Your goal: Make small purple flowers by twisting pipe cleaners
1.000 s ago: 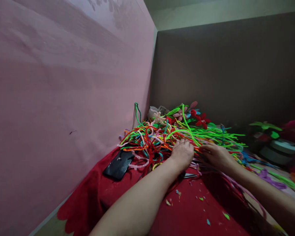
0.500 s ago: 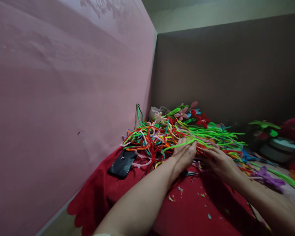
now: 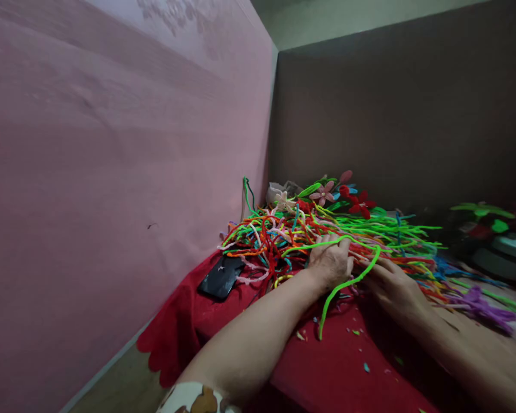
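A bright green pipe cleaner (image 3: 352, 282) runs across the fingers of my left hand (image 3: 330, 265), bends sharply on the right and hangs down over the red cloth. My left fingers are curled closed around it at the front of a tangled pile of coloured pipe cleaners (image 3: 279, 235). Close on the right, my right hand (image 3: 395, 289) has its fingers drawn together, pointing left, tips partly hidden behind the green strand and pile. What it grips, if anything, I cannot make out. A metal tool tip (image 3: 343, 296) shows below my hands, mostly covered.
A black phone (image 3: 221, 277) lies left on the red tablecloth (image 3: 327, 373), which carries small scraps. Behind the pile stand pipe-cleaner flowers (image 3: 322, 194). A purple flower (image 3: 481, 307) and a pale round container (image 3: 509, 255) sit at right. A pink wall (image 3: 133, 172) borders the left.
The green pipe cleaner now bends beyond my hands, its free end hanging toward me over the cloth. Both hands stay close together at the pile. The view has shifted slightly.
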The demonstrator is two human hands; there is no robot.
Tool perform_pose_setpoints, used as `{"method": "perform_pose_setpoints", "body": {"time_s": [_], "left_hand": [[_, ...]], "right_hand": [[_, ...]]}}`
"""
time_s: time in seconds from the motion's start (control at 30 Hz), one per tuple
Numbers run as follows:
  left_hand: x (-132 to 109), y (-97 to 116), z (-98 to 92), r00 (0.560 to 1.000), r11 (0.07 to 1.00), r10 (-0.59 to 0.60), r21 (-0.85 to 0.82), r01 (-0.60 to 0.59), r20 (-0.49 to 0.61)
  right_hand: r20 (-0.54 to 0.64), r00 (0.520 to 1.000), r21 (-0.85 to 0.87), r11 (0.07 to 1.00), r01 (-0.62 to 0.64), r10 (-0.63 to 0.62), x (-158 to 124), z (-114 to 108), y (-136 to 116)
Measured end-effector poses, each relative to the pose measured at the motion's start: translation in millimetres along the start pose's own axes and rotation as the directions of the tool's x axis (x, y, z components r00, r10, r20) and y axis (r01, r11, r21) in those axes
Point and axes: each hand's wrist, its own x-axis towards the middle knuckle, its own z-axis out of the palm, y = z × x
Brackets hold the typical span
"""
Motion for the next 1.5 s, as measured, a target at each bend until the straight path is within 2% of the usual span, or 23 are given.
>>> {"method": "perform_pose_setpoints", "body": {"time_s": [0.1,0.17,0.23,0.33,0.47,0.57,0.63,0.7,0.77,0.87,0.97,1.07,1.13,1.17,1.23,1.3,1.33,1.4,1.5], "left_hand": [[0.6,-0.2,2.1,1.0,0.999,-0.029,-0.013,0.029,-0.004],[1.1,-2.2,2.4,0.999,0.999,-0.037,-0.025,0.037,-0.004],[1.8,-4.6,2.1,1.0,0.999,-0.027,-0.043,0.027,-0.004],[2.9,-7.4,1.8,1.0,0.997,-0.02,-0.076,0.02,0.008],[4.3,-9.5,2.5,0.999,0.983,-0.032,-0.18,0.034,0.017],[6.3,-10.7,4.1,0.997,0.939,-0.081,-0.336,0.071,-0.016],[8.5,-10.9,5.2,0.986,0.846,-0.164,-0.517,0.133,-0.014],[10.8,-10.2,5.5,0.966,0.71,-0.259,-0.674,0.205,0.021],[13.0,-8.7,4.7,0.942,0.598,-0.329,-0.758,0.26,0.063],[16.3,-6.9,3.2,0.914,0.479,-0.39,-0.822,0.308,0.115],[19.6,-7.4,4.8,0.873,0.269,-0.44,-0.896,0.352,0.211],[22.4,-9.6,9.0,0.814,0.024,-0.5,-0.935,0.355,0.296],[23.7,-10.9,10.5,0.765,-0.125,-0.544,-0.934,0.335,0.346],[24.2,-11.3,10.3,0.74,-0.193,-0.559,-0.926,0.324,0.375],[25.2,-11.5,7.7,0.694,-0.317,-0.57,-0.897,0.308,0.44],[26.3,-11.1,2.9,0.652,-0.421,-0.564,-0.855,0.301,0.507],[26.8,-11.0,0.3,0.632,-0.465,-0.559,-0.834,0.297,0.537],[27.5,-11.0,-4.4,0.597,-0.531,-0.551,-0.797,0.287,0.582],[27.4,-11.8,-7.8,0.557,-0.58,-0.561,-0.771,0.264,0.613]], "right_hand": [[-0.177,0.984,-0.116,0.993,-0.034,0.013,1.0,-3.3,-2.0],[-0.243,0.97,-0.181,0.983,-0.041,-0.004,3.8,-6.4,-6.5],[-0.194,0.98,-0.223,0.975,0.008,-0.052,6.5,-8.0,-12.1],[-0.044,0.994,-0.3,0.951,0.081,-0.098,7.3,-7.2,-17.9],[0.012,0.995,-0.279,0.955,0.102,-0.102,3.2,-5.4,-19.2],[0.053,0.996,-0.244,0.966,0.089,-0.078,0.8,-5.5,-20.2],[0.081,0.995,-0.226,0.971,0.078,-0.061,0.5,-5.6,-21.8],[0.094,0.994,-0.209,0.975,0.068,-0.049,0.6,-5.3,-23.5],[0.1,0.994,-0.194,0.979,0.061,-0.042,0.5,-5.1,-24.7],[0.076,0.996,-0.151,0.987,0.047,-0.036,0.3,-6.3,-25.9],[-0.052,0.999,-0.038,0.999,-0.011,0.009,0.6,-11.5,-26.4],[-0.236,0.96,0.198,0.975,-0.102,0.149,2.0,-20.2,-24.2],[-0.314,0.892,0.382,0.903,-0.195,0.325,3.8,-26.5,-20.4],[-0.323,0.84,0.476,0.842,-0.254,0.436,4.9,-29.4,-17.8],[-0.304,0.701,0.653,0.677,-0.339,0.645,7.7,-34.0,-11.7],[-0.265,0.573,0.803,0.506,-0.314,0.776,11.1,-36.5,-5.7],[-0.243,0.533,0.86,0.434,-0.268,0.81,12.8,-36.9,-3.4],[-0.184,0.502,0.941,0.299,-0.158,0.845,16.0,-36.8,-0.7],[-0.019,0.516,0.993,0.075,-0.088,0.856,18.8,-35.9,-1.8]]}}
